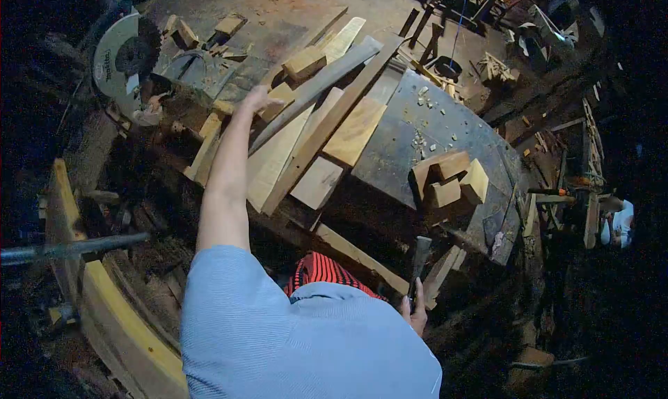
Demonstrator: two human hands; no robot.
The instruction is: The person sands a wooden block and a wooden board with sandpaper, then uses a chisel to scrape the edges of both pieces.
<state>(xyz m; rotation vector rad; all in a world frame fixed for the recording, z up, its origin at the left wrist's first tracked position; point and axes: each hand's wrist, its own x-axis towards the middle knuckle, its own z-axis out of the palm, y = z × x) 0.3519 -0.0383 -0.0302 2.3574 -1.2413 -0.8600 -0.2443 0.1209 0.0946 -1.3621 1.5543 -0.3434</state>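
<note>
My left hand point(261, 97) reaches forward onto a pile of wooden planks point(316, 131) on a dark workbench point(424, 131), its fingers resting on a small wood block point(278, 99). My right hand point(416, 314) hangs low beside my blue shirt, closed on the handle of a dark chisel-like tool point(419, 260) that points up. A long grey plank point(316, 85) lies across the pile just past my left hand.
A circular saw point(129, 58) sits at the bench's far left. Several cut wood blocks point(452, 180) stand on the right part of the bench. A curved yellow timber point(118, 315) and a metal bar point(69, 248) lie at lower left. Scrap wood litters the floor on the right.
</note>
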